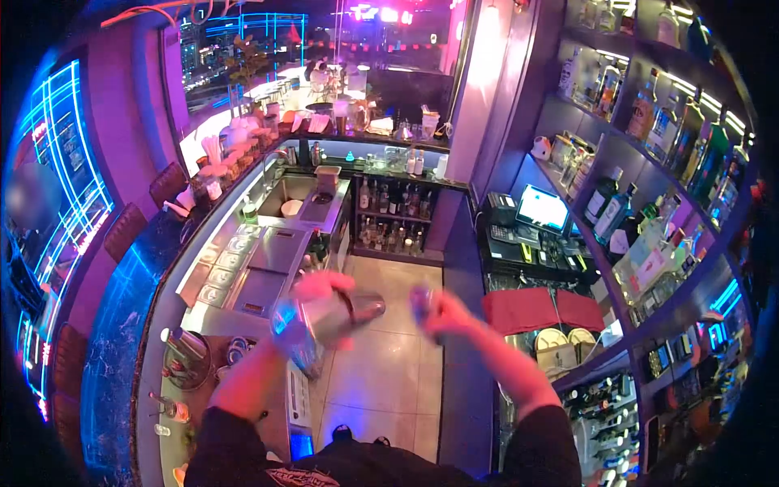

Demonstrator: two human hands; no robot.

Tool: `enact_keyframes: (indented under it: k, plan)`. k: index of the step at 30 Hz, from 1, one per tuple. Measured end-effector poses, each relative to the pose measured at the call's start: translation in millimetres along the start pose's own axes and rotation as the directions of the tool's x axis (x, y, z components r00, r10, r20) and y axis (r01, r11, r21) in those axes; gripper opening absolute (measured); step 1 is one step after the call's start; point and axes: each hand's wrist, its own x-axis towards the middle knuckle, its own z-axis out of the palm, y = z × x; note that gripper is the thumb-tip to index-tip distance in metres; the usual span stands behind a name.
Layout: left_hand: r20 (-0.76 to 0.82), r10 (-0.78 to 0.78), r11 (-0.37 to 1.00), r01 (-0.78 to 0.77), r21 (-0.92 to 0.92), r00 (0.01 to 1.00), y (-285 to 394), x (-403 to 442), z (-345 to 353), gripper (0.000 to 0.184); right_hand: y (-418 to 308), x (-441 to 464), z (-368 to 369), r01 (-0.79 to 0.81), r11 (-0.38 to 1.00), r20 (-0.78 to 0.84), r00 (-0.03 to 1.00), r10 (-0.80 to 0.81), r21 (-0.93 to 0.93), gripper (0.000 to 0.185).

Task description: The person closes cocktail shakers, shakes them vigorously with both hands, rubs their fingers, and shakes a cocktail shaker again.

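Out in front of my body, my left hand (323, 283) is wrapped round a shiny metal cocktail shaker (326, 318), which lies tilted almost sideways. Its narrower end (370, 306) points to the right. Across a gap, my right hand (451, 313) is closed on a small, dark purplish piece (421, 303) with a metallic look; motion smears it too much to name. Both hands hang above the floor of the bar aisle, apart from each other.
On the left runs a steel counter (270, 248) with a sink (286, 195). A metal bucket (188, 357) stands nearer me. Bottle shelves (641, 150) rise on the right, beside a lit screen (544, 209) and folded red cloths (542, 310). A low bottle rack (395, 213) is ahead.
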Motion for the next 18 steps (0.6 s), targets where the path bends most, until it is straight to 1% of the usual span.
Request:
enact_keyframes:
  k: [1,2,3,4,5,6,7,8,9,10,11,12,13,14,15,16,17,18]
  plan:
    - [0.296,0.358,0.919,-0.39,0.056,0.886,47.4,0.0,5.8,0.033,16.1,28.7,-24.0,-0.196,0.977,-0.436,0.874,0.213,0.085,0.04]
    - [0.49,0.512,0.756,-0.641,0.132,0.705,63.6,-2.1,14.2,0.032,-30.8,41.2,-36.7,-0.259,0.966,-0.728,0.66,0.189,0.015,0.041]
    - [0.638,0.618,0.527,-0.844,0.096,0.459,79.8,-4.3,22.5,0.033,-86.8,37.4,-41.3,-0.042,0.999,-0.808,0.588,0.041,0.02,0.046]
    - [0.672,0.614,0.441,-0.886,0.142,0.414,61.8,-11.9,28.4,0.036,-117.8,20.8,-27.9,0.218,0.963,-0.756,0.654,-0.026,0.155,0.057]
    - [0.704,0.608,0.347,-0.92,0.18,0.367,43.5,-19.7,34.3,0.039,-138.2,-6.4,-2.2,0.295,0.949,-0.719,0.684,-0.125,0.115,0.052]
    - [0.684,0.505,0.488,-0.828,0.277,0.526,-23.6,-18.3,32.5,0.04,-148.4,-42.9,32.6,0.319,0.943,-0.648,0.699,-0.302,-0.095,0.047]
    - [0.518,0.4,0.685,-0.622,0.38,0.756,-39.0,-13.0,37.0,0.043,-151.6,-80.3,65.8,0.36,0.851,-0.506,0.69,-0.518,-0.381,0.043]
    - [0.304,0.258,0.847,-0.366,0.385,0.917,-53.5,-7.8,41.6,0.046,-149.7,-110.3,96.4,0.424,0.601,-0.262,0.624,-0.736,-0.677,0.04]
    - [0.124,0.135,0.923,-0.17,0.346,0.983,-54.9,2.4,41.2,0.048,-150.6,-126.8,120.7,0.488,0.354,-0.024,0.561,-0.827,-0.798,0.037]
    - [-0.062,0.004,0.97,0.011,0.243,0.998,-56.3,12.9,40.7,0.051,-150.9,-129.7,134.3,0.546,0.323,0.107,0.614,-0.782,-0.773,0.029]
    - [-0.202,-0.227,0.974,0.218,-0.064,0.953,-75.0,20.4,29.4,0.067,-132.9,-120.2,125.7,0.533,0.365,0.19,0.725,-0.662,-0.763,0.032]
    - [-0.262,-0.475,0.849,0.36,-0.385,0.84,-84.8,16.3,19.8,0.082,-110.5,-95.7,103.5,0.504,0.606,0.145,0.828,-0.541,-0.616,0.036]
    - [-0.159,-0.422,0.86,0.338,-0.383,0.893,-63.9,9.0,11.7,0.084,-88.6,-71.0,81.2,0.405,0.803,0.096,0.909,-0.406,-0.436,0.041]
    - [-0.054,-0.352,0.871,0.306,-0.385,0.935,-34.4,1.1,3.1,0.086,-74.9,-36.1,47.1,0.213,0.977,-0.003,0.977,-0.213,0.004,0.046]
    - [0.203,-0.124,0.976,0.156,-0.149,0.971,-18.4,-5.5,-4.2,0.077,-57.0,-3.8,4.5,-0.113,0.984,-0.309,0.949,0.066,-0.136,0.046]
    - [0.436,0.119,0.993,-0.117,-0.03,0.892,-2.6,-12.2,-11.7,0.068,-47.7,17.1,-25.9,-0.455,0.877,-0.607,0.744,0.279,-0.154,0.045]
    - [0.581,0.316,0.885,-0.454,0.105,0.75,18.5,-14.2,-6.1,0.065,-69.7,24.6,-34.0,-0.236,0.971,-0.73,0.657,0.19,0.04,0.046]
    - [0.679,0.488,0.649,-0.748,0.137,0.548,39.6,-16.2,-0.5,0.062,-114.0,27.0,-33.3,0.042,0.983,-0.84,0.527,0.132,0.181,0.049]
